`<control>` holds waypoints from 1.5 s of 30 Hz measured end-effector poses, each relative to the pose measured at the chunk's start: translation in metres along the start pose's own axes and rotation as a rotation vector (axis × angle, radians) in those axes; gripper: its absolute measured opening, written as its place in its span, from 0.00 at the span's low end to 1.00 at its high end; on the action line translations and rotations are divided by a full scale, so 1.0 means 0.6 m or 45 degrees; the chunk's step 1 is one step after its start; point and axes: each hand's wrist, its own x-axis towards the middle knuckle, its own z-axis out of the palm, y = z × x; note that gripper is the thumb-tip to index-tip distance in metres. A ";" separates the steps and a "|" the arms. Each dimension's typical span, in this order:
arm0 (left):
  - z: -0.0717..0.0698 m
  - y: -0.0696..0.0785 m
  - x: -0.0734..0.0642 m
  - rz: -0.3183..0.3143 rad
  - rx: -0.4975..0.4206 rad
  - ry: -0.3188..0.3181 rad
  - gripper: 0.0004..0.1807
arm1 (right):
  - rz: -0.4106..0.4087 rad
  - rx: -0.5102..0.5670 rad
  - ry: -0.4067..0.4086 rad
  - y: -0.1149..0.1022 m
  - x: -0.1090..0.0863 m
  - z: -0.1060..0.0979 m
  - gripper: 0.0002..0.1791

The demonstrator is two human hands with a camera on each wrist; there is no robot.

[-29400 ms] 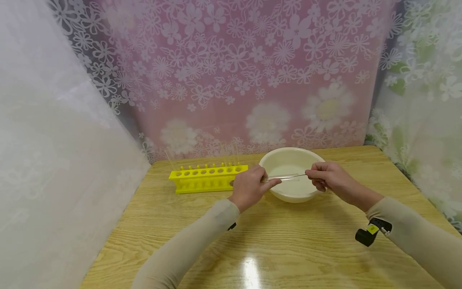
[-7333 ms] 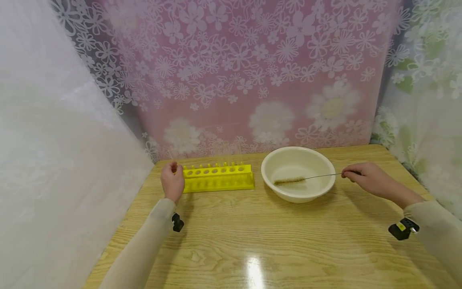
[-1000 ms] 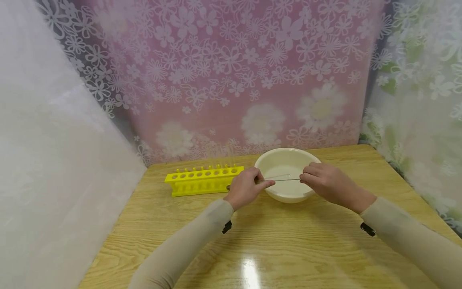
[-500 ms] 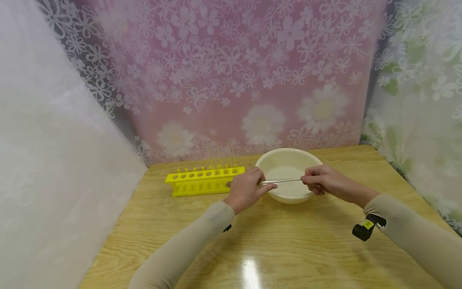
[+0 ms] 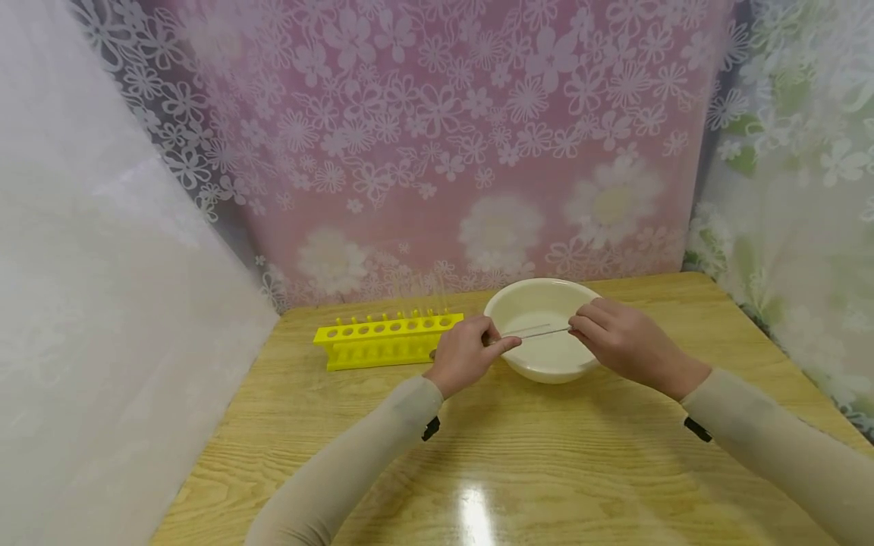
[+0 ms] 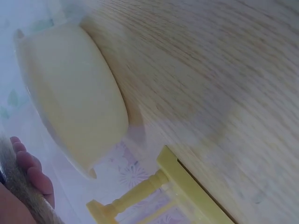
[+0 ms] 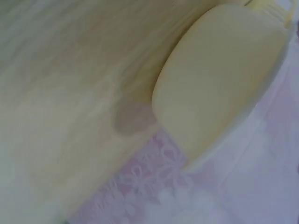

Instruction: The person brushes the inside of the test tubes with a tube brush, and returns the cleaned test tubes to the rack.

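Over the basin, my left hand (image 5: pixel 467 353) grips a clear glass test tube (image 5: pixel 536 328), whose mouth end points right. Inside that tube, in the left wrist view, show the brown bristles of a test tube brush (image 6: pixel 21 179), with my left fingers (image 6: pixel 39 181) curled round the glass. My right hand (image 5: pixel 623 341) pinches the brush's thin wire handle to the right of the tube. The cream basin (image 5: pixel 546 371) stands on the table beneath both hands. The right wrist view shows the basin's side, but neither the hand nor the brush.
A yellow test tube rack (image 5: pixel 382 353) stands left of the basin, its right end partly behind my left hand. Several clear tubes (image 5: pixel 440 292) stand upright at its right end. A pink floral curtain (image 5: pixel 444 189) hangs behind the wooden table (image 5: pixel 382 432).
Seven seconds ago my left hand was at the rack's left end; now it holds a tube over the basin with the brush inside. Within the last second, my right hand has rolled back and forth.
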 end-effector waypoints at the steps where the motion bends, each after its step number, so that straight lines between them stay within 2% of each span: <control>1: 0.000 0.000 -0.001 -0.006 -0.009 -0.003 0.23 | -0.043 -0.021 0.010 0.001 0.001 0.000 0.19; 3: 0.000 -0.001 -0.002 -0.005 -0.014 -0.004 0.23 | -0.105 -0.053 0.015 0.002 0.002 -0.001 0.19; 5: 0.001 -0.002 -0.003 -0.007 -0.012 -0.003 0.23 | -0.111 -0.046 -0.005 0.002 0.002 -0.002 0.20; 7: 0.002 -0.002 -0.004 -0.007 0.003 0.003 0.23 | -0.056 0.017 -0.030 0.001 0.003 -0.003 0.21; 8: 0.003 -0.003 -0.004 -0.004 0.017 0.009 0.23 | -0.004 0.074 -0.053 0.000 0.003 -0.004 0.18; 10: 0.003 -0.002 -0.004 0.000 0.048 0.024 0.23 | 0.161 0.260 -0.141 -0.003 0.003 -0.006 0.13; 12: 0.004 -0.001 -0.005 0.013 0.100 0.040 0.23 | 0.391 0.524 -0.256 -0.006 0.003 -0.010 0.10; 15: 0.005 0.001 -0.007 0.048 0.199 0.058 0.24 | 0.770 0.921 -0.442 -0.008 0.002 -0.013 0.10; 17: 0.006 0.002 -0.009 0.083 0.261 0.070 0.24 | 0.984 1.146 -0.538 -0.006 -0.001 -0.013 0.13; 19: 0.007 0.003 -0.010 0.124 0.311 0.089 0.24 | 1.142 1.376 -0.600 -0.002 -0.004 -0.011 0.18; 22: 0.010 0.004 -0.011 0.186 0.370 0.136 0.23 | 1.339 1.702 -0.633 0.004 -0.008 -0.007 0.21; 24: 0.011 0.004 -0.012 0.212 0.393 0.164 0.23 | 1.396 1.810 -0.641 0.006 -0.010 -0.004 0.21; 26: 0.012 0.004 -0.012 0.212 0.382 0.176 0.22 | 1.353 1.735 -0.622 0.004 -0.012 -0.003 0.20; 28: 0.011 0.003 -0.012 0.186 0.338 0.171 0.22 | 1.239 1.493 -0.571 -0.001 -0.012 -0.003 0.17; 32: 0.008 0.000 -0.010 0.124 0.246 0.150 0.22 | 0.767 0.739 -0.358 -0.014 -0.009 -0.001 0.05; 34: 0.006 0.000 -0.009 0.106 0.219 0.134 0.22 | 0.527 0.436 -0.244 -0.015 -0.008 0.001 0.07; 36: 0.004 -0.001 -0.009 0.095 0.191 0.124 0.22 | 0.308 0.236 -0.125 -0.013 -0.009 0.003 0.12; 39: 0.003 -0.001 -0.008 0.085 0.152 0.104 0.22 | 0.117 0.123 -0.030 -0.010 -0.008 0.002 0.24; 41: 0.003 -0.002 -0.008 0.083 0.139 0.098 0.22 | 0.062 0.107 -0.004 -0.009 -0.007 0.001 0.23; 43: 0.004 -0.003 -0.009 0.084 0.142 0.097 0.23 | 0.077 0.146 -0.022 -0.009 -0.006 -0.001 0.17; 45: 0.006 -0.005 -0.009 0.087 0.159 0.100 0.23 | 0.156 0.225 -0.079 -0.010 -0.006 -0.002 0.08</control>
